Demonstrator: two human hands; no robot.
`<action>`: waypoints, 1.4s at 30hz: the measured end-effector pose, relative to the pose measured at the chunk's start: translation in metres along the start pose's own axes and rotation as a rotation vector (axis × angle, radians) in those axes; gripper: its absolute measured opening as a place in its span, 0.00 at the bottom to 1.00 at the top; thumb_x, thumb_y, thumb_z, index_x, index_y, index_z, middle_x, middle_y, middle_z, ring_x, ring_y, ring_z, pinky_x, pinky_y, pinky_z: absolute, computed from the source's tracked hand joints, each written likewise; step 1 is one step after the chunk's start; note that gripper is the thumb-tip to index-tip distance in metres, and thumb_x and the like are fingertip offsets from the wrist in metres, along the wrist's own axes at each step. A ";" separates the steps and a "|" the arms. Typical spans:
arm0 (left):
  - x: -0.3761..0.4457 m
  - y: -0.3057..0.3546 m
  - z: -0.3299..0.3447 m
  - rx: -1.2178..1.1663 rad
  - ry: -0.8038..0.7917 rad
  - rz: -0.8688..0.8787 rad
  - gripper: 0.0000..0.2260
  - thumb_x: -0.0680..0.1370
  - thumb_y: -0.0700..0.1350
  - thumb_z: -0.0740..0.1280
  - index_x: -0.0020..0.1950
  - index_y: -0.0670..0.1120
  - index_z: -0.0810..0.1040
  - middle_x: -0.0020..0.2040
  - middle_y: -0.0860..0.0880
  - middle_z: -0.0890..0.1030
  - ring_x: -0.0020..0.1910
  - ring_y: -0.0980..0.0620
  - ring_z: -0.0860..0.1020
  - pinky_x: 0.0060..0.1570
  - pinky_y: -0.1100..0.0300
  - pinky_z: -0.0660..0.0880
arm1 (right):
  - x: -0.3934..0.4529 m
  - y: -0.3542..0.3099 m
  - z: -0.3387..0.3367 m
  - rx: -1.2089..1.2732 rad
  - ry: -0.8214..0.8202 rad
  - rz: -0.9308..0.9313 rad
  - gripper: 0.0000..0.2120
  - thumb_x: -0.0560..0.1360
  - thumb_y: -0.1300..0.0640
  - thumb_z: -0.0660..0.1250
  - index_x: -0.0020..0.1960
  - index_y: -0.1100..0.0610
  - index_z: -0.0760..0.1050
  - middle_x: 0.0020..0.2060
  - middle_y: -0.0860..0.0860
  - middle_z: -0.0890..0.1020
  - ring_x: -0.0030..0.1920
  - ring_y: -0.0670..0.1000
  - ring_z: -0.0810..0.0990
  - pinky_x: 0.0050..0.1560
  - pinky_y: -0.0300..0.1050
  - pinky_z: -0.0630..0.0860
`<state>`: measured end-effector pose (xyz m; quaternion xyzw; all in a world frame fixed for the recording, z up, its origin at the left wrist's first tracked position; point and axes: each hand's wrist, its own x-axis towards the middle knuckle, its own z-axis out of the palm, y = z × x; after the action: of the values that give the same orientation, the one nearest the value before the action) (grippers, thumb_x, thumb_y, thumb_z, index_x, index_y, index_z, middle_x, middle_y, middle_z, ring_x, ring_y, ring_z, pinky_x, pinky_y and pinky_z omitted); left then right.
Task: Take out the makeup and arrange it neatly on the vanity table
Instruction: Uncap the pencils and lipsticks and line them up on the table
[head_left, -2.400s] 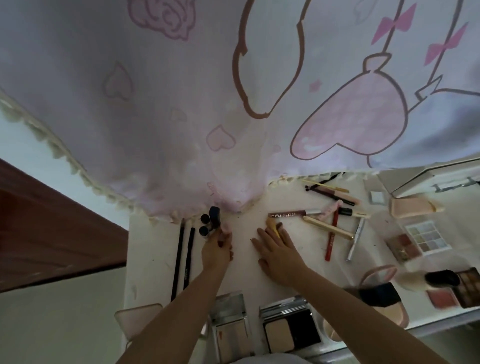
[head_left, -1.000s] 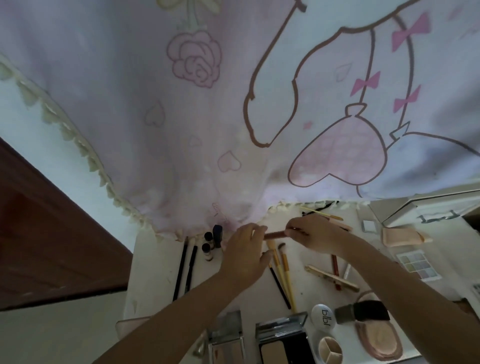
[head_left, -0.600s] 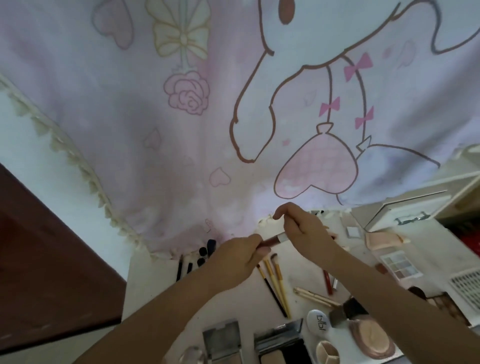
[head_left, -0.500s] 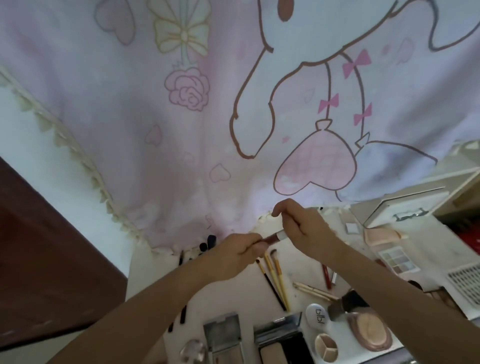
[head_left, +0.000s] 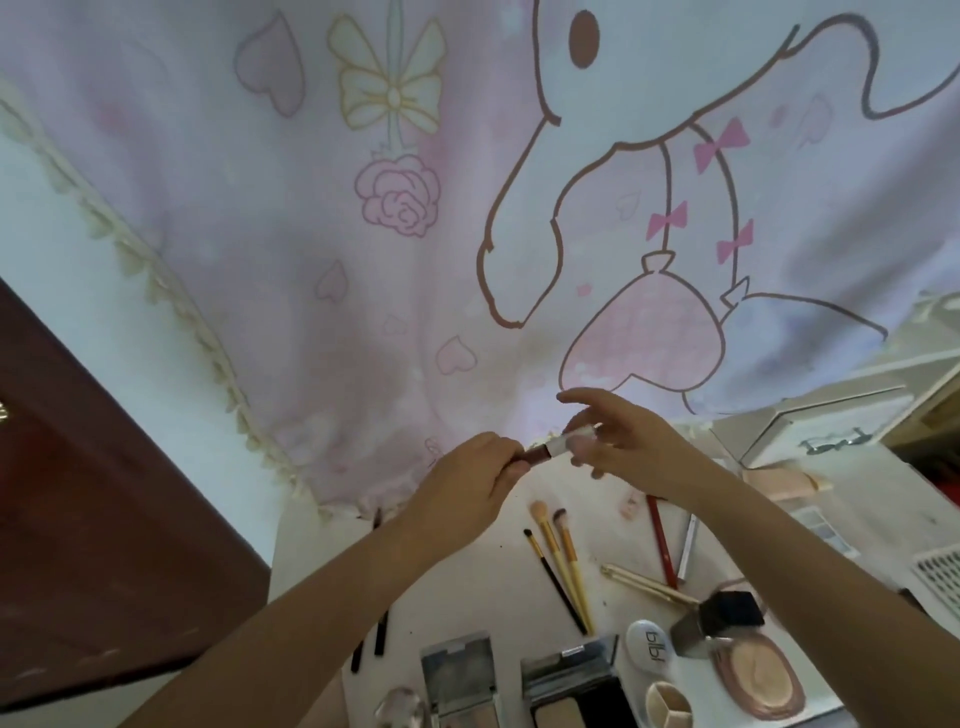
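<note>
Both hands hold a lip gloss tube (head_left: 548, 448) above the white vanity table (head_left: 467, 587). My left hand (head_left: 470, 488) grips its dark red end. My right hand (head_left: 618, 441) pinches the pale cap end, index finger stretched out. Below them three makeup brushes (head_left: 558, 561) lie side by side. A red pencil (head_left: 661, 540), a silver stick (head_left: 687, 545) and a gold stick (head_left: 644, 582) lie to the right. Two black pencils (head_left: 370, 639) lie partly hidden under my left forearm.
Open compacts (head_left: 460, 675) (head_left: 571, 680), a white oval case (head_left: 649, 649), a black-capped bottle (head_left: 719, 618) and a pink round compact (head_left: 758, 675) line the near edge. A cartoon-print curtain (head_left: 467, 208) hangs behind. A white drawer box (head_left: 826, 421) stands right, a brown door (head_left: 78, 493) left.
Both hands lifted the lip gloss tube off the table and raised it. The camera tilted upward. My right index finger has now straightened away from the cap.
</note>
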<state>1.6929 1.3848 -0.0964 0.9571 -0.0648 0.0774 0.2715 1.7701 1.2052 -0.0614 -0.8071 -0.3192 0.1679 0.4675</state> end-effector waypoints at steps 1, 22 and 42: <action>0.000 0.000 -0.001 0.011 0.006 0.004 0.12 0.81 0.47 0.54 0.53 0.44 0.75 0.37 0.56 0.66 0.39 0.55 0.68 0.39 0.63 0.64 | 0.004 -0.002 0.000 -0.084 -0.002 0.051 0.06 0.76 0.52 0.61 0.42 0.46 0.73 0.28 0.45 0.79 0.26 0.40 0.76 0.31 0.31 0.73; -0.003 -0.017 -0.016 0.081 -0.004 -0.075 0.13 0.81 0.46 0.54 0.51 0.42 0.76 0.40 0.50 0.70 0.41 0.52 0.70 0.40 0.63 0.63 | 0.036 -0.007 0.018 0.028 -0.198 0.184 0.09 0.78 0.51 0.59 0.43 0.54 0.72 0.29 0.46 0.80 0.28 0.47 0.79 0.29 0.35 0.75; -0.013 -0.040 -0.020 0.046 0.040 -0.101 0.12 0.81 0.45 0.56 0.46 0.42 0.77 0.37 0.51 0.71 0.37 0.54 0.69 0.39 0.63 0.65 | 0.041 0.012 0.033 0.265 -0.127 0.068 0.11 0.75 0.60 0.65 0.51 0.46 0.74 0.46 0.44 0.79 0.45 0.45 0.79 0.41 0.39 0.78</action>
<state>1.6846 1.4304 -0.1027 0.9634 -0.0090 0.0841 0.2542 1.7852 1.2499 -0.0873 -0.7364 -0.2959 0.2750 0.5427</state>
